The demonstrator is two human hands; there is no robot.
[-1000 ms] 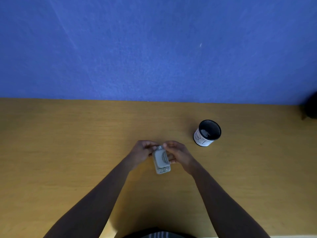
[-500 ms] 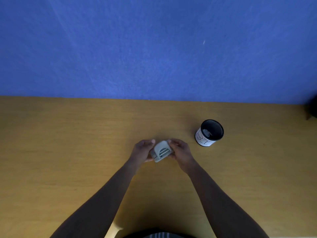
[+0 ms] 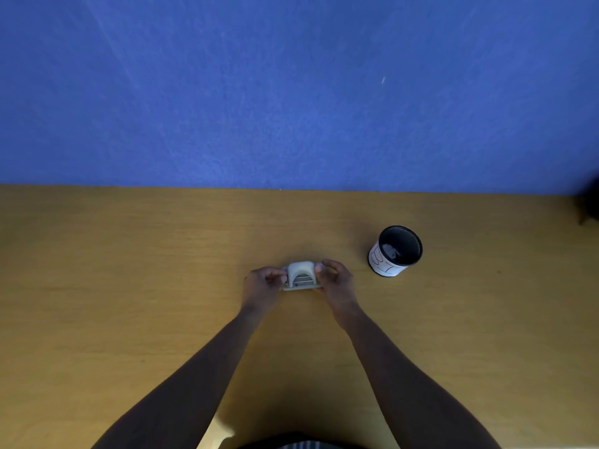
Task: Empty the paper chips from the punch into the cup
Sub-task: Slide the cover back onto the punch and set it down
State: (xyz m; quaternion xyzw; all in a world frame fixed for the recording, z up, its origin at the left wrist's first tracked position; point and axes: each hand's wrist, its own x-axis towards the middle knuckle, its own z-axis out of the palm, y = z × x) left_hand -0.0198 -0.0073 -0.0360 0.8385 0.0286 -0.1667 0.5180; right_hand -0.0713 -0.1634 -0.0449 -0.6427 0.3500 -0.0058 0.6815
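Note:
A small grey hole punch (image 3: 301, 275) sits at the middle of the wooden table, its long side facing me. My left hand (image 3: 263, 285) grips its left end and my right hand (image 3: 335, 279) grips its right end. The cup (image 3: 394, 250), black inside with a white wrap bearing drawn lines, stands upright to the right of the punch and slightly farther back, apart from both hands. Some pale bits lie at the cup's bottom.
The yellow-brown table (image 3: 129, 286) runs up to a blue wall (image 3: 291, 92) at the back. A dark object (image 3: 590, 205) shows at the far right edge. The table's near edge lies just under my forearms.
Both hands have turned the punch from lying lengthwise toward me to lying crosswise, and shifted it slightly away from me. The cup has not moved.

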